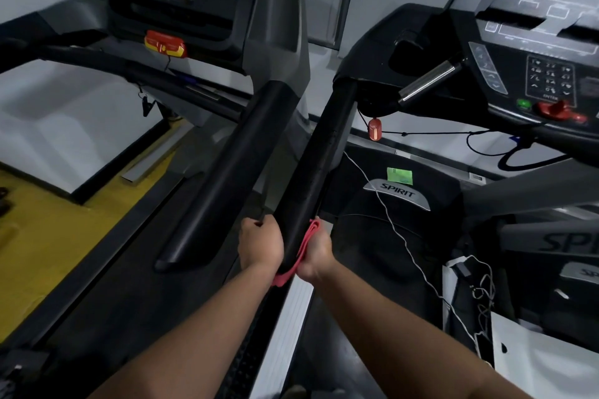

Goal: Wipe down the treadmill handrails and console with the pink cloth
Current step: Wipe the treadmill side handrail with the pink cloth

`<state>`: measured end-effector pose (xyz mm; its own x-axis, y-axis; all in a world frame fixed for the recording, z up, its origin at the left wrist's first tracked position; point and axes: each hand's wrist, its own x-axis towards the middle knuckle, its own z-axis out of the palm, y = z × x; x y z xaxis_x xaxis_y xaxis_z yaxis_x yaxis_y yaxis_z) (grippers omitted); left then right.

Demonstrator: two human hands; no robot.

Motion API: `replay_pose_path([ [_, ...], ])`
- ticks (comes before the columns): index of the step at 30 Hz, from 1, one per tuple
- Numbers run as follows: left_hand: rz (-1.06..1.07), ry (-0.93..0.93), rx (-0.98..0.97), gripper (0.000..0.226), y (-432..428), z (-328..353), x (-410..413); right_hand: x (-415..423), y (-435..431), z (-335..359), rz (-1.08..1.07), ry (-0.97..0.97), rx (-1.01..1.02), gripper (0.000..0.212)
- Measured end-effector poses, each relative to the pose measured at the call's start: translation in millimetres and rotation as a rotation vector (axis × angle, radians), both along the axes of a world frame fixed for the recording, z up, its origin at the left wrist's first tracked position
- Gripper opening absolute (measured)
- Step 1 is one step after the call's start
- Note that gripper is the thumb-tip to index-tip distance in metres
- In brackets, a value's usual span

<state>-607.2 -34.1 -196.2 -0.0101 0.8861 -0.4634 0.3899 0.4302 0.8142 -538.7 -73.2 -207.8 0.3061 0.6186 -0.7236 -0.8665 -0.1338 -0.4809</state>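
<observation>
The right hand (317,254) clamps the folded pink cloth (303,244) on the near end of the long black padded handrail (319,155); the left hand (261,244) curls round its left side; its unwiped length likely runs far-right toward the dark button-covered console (531,52).

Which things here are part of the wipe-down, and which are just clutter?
Job:
- pink cloth
- handrail it wraps
- console
- left hand and right hand, both gripping the cloth

Lying about:
- white cable
- green sticker
- red safety clip
- white bag
</observation>
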Motion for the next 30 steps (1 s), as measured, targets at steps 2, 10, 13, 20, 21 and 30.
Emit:
replay_pose_path([
  [2,0.004,0.008,0.014,0.03,1,0,0,-5,1,-6,0.042,0.037,-0.011,0.054],
  [10,0.006,-0.006,0.044,0.027,0,1,-1,-12,-9,3,0.195,-0.145,-0.114,0.03],
  [13,0.007,-0.021,0.038,0.028,-1,2,-1,-11,-10,7,0.208,-0.264,-0.199,0.035],
  [20,0.048,-0.072,0.05,0.021,-5,4,-2,4,-19,35,0.329,-0.532,-0.258,0.037],
  [21,0.056,-0.081,0.06,0.017,-6,4,-3,4,-19,41,0.362,-0.543,-0.257,0.036],
  [30,-0.032,-0.237,0.331,0.009,-4,37,-7,7,-13,49,0.282,-1.054,-0.233,0.024],
])
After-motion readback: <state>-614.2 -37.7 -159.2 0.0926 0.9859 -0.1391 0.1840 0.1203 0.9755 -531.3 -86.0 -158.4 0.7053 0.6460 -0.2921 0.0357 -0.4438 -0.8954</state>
